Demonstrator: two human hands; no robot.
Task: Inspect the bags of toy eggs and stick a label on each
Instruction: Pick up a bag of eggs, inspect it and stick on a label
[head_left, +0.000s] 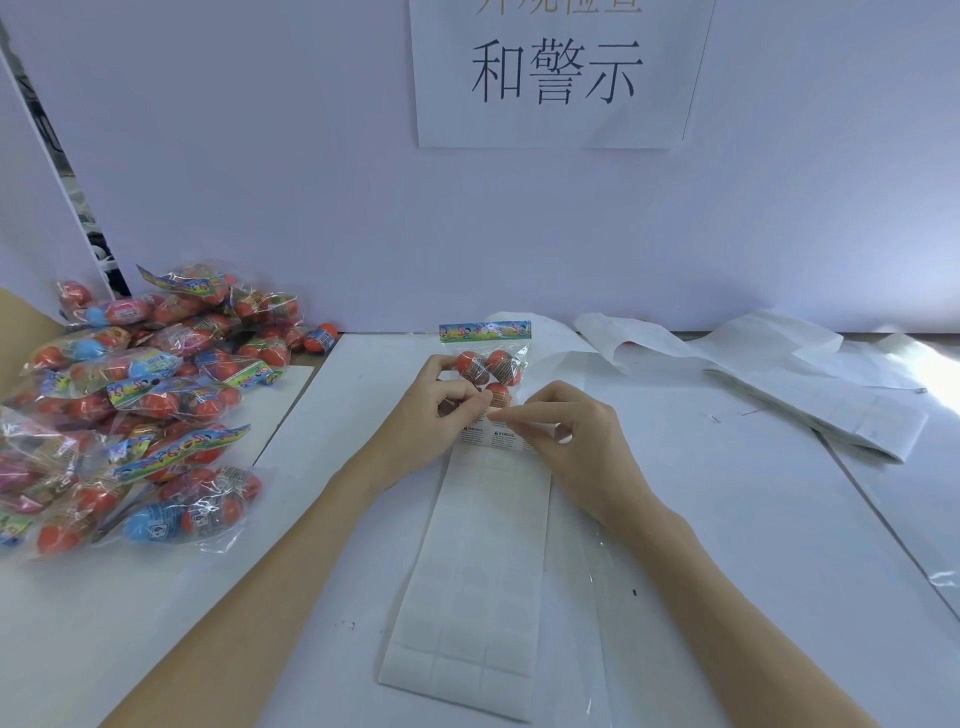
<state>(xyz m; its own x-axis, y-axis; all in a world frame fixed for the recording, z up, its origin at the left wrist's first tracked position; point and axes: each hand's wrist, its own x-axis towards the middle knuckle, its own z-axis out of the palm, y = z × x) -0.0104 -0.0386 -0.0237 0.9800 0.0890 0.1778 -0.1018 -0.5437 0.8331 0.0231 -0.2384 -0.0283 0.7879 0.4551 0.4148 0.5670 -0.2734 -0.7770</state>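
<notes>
A clear bag of three red toy eggs (491, 364) with a colourful header card lies flat on the white table, straight ahead of me. My left hand (431, 415) rests on the bag's lower left with curled fingers pinching at its bottom edge. My right hand (566, 441) pinches a small white warning label (493, 434) at the top of a long white label backing strip (478, 561) that runs toward me. The fingertips of both hands meet just below the eggs.
A heap of several bagged toy eggs (135, 405) fills the left side of the table. Spent white backing sheets (810, 379) lie crumpled at the back right. A white wall with a printed paper sign (556, 73) stands behind.
</notes>
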